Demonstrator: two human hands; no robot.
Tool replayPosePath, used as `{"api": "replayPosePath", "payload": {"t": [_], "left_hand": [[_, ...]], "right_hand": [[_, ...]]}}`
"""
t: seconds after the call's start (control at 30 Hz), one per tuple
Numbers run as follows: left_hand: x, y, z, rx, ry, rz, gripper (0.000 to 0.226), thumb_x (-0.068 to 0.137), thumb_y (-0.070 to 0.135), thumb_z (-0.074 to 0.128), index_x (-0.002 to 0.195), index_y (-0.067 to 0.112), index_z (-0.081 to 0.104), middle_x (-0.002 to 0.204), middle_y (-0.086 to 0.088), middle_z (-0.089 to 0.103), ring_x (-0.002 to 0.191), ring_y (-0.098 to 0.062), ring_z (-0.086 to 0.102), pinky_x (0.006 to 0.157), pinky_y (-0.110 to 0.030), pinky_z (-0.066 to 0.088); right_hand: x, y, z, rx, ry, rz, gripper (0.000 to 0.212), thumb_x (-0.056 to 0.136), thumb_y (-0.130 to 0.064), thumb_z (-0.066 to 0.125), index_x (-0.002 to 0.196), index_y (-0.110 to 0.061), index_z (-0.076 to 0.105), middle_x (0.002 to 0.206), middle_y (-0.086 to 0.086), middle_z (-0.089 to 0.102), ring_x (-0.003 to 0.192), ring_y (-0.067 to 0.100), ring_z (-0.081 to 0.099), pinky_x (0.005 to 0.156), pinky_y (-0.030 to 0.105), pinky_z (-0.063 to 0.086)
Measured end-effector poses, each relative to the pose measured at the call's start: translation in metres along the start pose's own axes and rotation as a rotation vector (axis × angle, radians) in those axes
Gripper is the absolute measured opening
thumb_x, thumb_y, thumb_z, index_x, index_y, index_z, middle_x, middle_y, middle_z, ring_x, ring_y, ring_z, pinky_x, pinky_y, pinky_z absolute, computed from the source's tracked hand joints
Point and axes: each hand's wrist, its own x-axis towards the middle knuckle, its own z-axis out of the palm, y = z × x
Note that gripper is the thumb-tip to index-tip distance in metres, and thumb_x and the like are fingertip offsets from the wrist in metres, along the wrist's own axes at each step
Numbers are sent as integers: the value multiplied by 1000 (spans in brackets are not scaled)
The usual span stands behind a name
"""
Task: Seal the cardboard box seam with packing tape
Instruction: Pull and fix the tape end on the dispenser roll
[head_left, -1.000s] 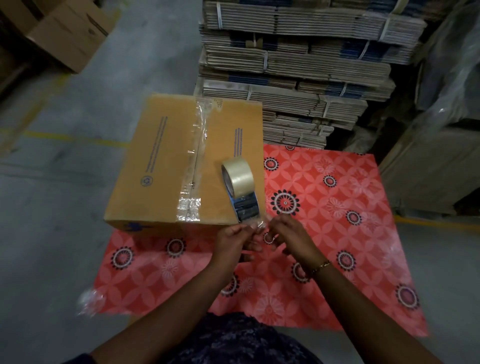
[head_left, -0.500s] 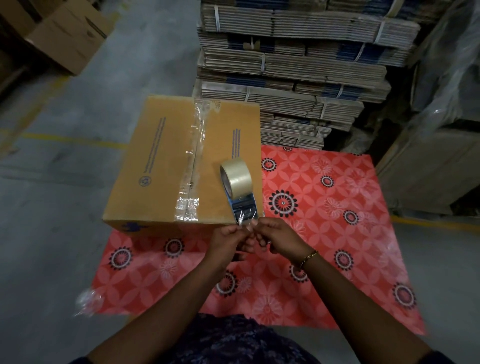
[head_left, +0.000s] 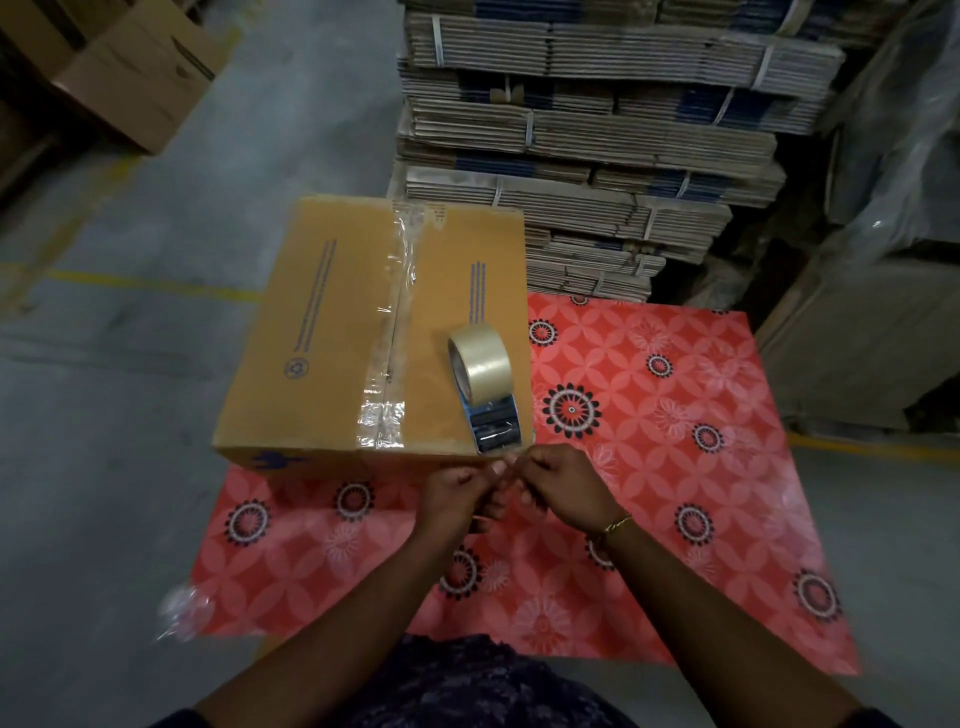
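A brown cardboard box (head_left: 322, 338) stands on a red flowered mat (head_left: 675, 426). Clear tape (head_left: 390, 343) runs wrinkled along its top seam from the far edge to the near edge. A tape dispenser (head_left: 496, 434) with its clear tape roll (head_left: 480, 364) lies on the box top, near the front right corner. My left hand (head_left: 457, 496) and my right hand (head_left: 566, 488) meet just in front of that corner. Their fingertips pinch together on the loose tape end, which is barely visible.
Bundled flat cartons (head_left: 597, 135) are stacked high right behind the box. Plastic-wrapped pallets (head_left: 883, 322) stand at the right, an open carton (head_left: 140, 78) at the far left. A crumpled clear scrap (head_left: 182, 613) lies on the concrete floor by the mat's left corner.
My two hands have drawn closer together and a little toward the box's near edge, fingertips now touching. The box and dispenser have not moved.
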Motion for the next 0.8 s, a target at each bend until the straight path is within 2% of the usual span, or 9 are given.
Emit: {"api": "replayPosePath", "payload": {"t": [0.13,0.2,0.33,0.43,0.5,0.57,0.63,0.7,0.8], "left_hand": [[7,-7,-5,47,43,60,26,91,33,71,78,10,74,61,-7,67,49,-17,62,45,-21,40],[13,-10,-11,149,60,140,27,89,36,72,71,17,74,56,-5,67,49,-23,64,45,-23,41],[23,-14,-21,281,46,222,36,88,45,72,69,13,76,57,-15,69,48,-28,66,45,-26,46],[30,-19,-27,300,39,207,45,85,49,73,69,7,74,58,-16,70,50,-36,68,47,-32,49],[36,-24,-31,327,47,223,50,85,53,72,66,7,73,55,-14,69,51,-38,68,48,-37,50],[39,-28,-33,355,55,237,51,85,54,71,60,9,72,51,-13,67,48,-34,67,49,-38,51],[40,-27,-31,364,62,232,46,86,49,72,56,15,72,49,-7,67,44,-24,65,48,-33,48],[40,-24,-31,363,63,228,42,86,48,72,55,18,71,48,-3,67,43,-14,61,48,-27,45],[39,-22,-35,346,12,217,43,85,50,73,62,14,73,54,-8,69,46,-18,62,51,-32,48]], "right_hand": [[-2,7,16,-213,227,4,53,95,-52,57,56,-17,66,52,0,68,41,13,60,53,36,53],[-5,9,19,-181,253,34,54,94,-56,58,55,-19,66,51,-3,69,41,11,61,52,35,53],[-13,18,13,20,188,78,41,94,-41,67,59,-19,67,58,2,72,40,12,59,50,32,49],[-15,25,-2,74,251,100,28,92,-24,69,65,-19,65,63,7,72,45,18,63,54,35,51],[-12,17,-13,55,323,86,16,91,-23,68,75,-23,64,70,5,73,55,20,68,58,32,49],[-6,-8,-20,13,358,27,10,90,-33,70,91,-27,62,83,-3,73,72,10,70,62,27,49],[3,-40,-21,-47,335,-33,38,85,-47,73,113,-25,58,102,-9,70,87,4,67,72,23,53],[16,-62,-14,-118,273,-28,70,76,-62,73,131,-25,50,121,-9,65,102,8,64,81,28,55],[34,-75,2,-324,244,12,88,67,-77,69,134,-24,46,125,-3,65,107,18,64,81,39,56]]}}
